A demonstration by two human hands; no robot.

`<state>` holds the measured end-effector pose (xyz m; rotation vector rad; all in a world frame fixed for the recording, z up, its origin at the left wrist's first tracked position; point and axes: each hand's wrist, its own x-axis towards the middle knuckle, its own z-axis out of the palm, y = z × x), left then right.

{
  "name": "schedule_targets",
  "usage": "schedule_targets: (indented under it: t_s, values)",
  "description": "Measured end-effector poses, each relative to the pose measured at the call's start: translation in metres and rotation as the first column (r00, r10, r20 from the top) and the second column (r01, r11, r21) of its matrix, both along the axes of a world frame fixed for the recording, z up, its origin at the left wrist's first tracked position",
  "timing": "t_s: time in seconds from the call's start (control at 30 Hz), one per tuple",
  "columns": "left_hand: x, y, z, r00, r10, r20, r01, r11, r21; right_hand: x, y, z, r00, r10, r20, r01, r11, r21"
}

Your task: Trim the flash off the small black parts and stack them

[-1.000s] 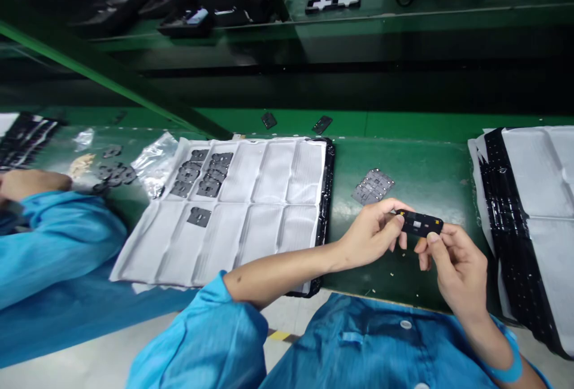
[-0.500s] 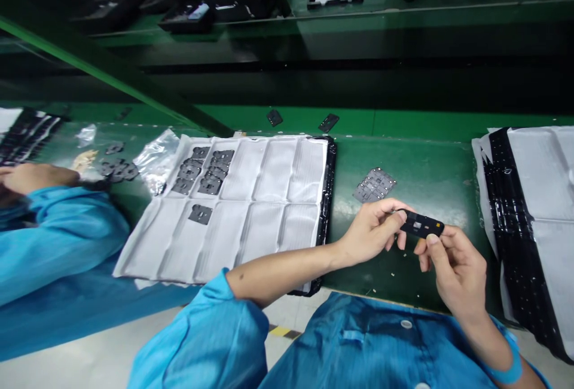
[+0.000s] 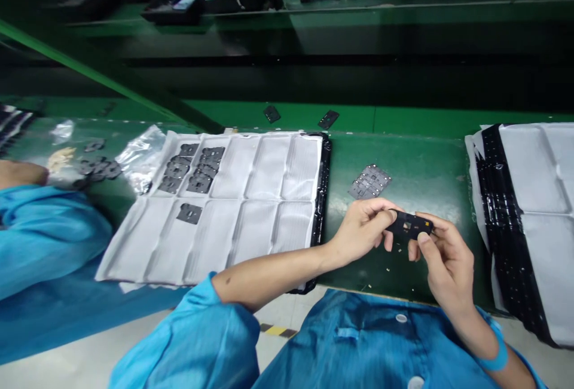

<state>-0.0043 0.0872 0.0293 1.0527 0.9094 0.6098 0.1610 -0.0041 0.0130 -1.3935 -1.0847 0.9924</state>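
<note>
Both of my hands hold one small black rectangular part point(image 3: 409, 224) with a pale and an orange spot, just above the green bench. My left hand point(image 3: 365, 230) pinches its left end. My right hand point(image 3: 443, 260) pinches its right end with thumb and fingers. A grey stack of flat parts point(image 3: 371, 181) lies on the bench just beyond my hands. To the left sits a black tray lined with white sheet point(image 3: 269, 198), with several dark flat parts point(image 3: 192, 171) in its far-left pockets.
A stack of black trays under white sheet point(image 3: 529, 210) stands at the right. Two loose dark parts point(image 3: 329, 119) lie on the strip behind the tray. A co-worker's blue sleeve point(image 3: 40, 239) fills the left, by a clear plastic bag point(image 3: 141, 156) and scattered parts.
My hands and the black part have shifted slightly left and closer together; the view has drifted a little. The tray and stacks have not moved.
</note>
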Motion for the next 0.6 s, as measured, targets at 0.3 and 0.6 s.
schedule_targets:
  t_s: [0.3, 0.6]
  values:
    - [-0.003, -0.006, 0.005, 0.994, -0.097, 0.047, 0.097, 0.995, 0.021, -0.003, 0.01, 0.001, 0.987, -0.15, -0.058, 0.151, 0.988, 0.015]
    - [-0.003, -0.009, 0.008, 0.987, -0.149, 0.055, 0.148, 0.989, 0.027, -0.002, 0.014, 0.001, 0.978, -0.2, -0.065, 0.201, 0.979, 0.014]
